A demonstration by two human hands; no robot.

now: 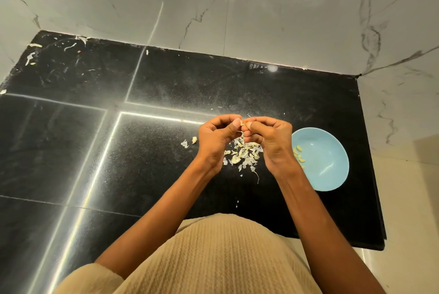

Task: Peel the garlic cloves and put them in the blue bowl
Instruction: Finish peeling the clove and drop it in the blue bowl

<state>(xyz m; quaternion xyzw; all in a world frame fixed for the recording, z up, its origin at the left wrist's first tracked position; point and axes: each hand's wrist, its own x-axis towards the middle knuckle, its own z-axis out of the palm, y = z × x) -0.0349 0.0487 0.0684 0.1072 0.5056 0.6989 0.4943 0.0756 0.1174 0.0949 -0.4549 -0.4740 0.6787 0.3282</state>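
Shirt (213, 258): beige ribbed cloth, nearest to the camera, at the tabletop edge.
Skin pile (244, 152): loose papery peels on the black tabletop (142, 163), directly under the hands. Risk: a dropped clove can land here and hide among the peels.
Left hand (217, 137): fingers curled, thumb pressed on the garlic clove (243, 124).
Right hand (270, 138): fingers curled too, pinching the same clove from the other side, both hands raised over the pile.
Garlic clove: only a small pale part shows between the thumbs; I cannot tell how much skin is left. Risk: the clove is small and may be slippery, so a hard pull can make it jump out, or a nail can break it.
Blue bowl (332, 175): just right of the right hand, with some peeled cloves (298, 154) inside. Risk: a skin piece sticking to the fingers may fall in together with the clove.
Loose clove (194, 139): left of the left hand, apart from the pile; it is easy to forget.
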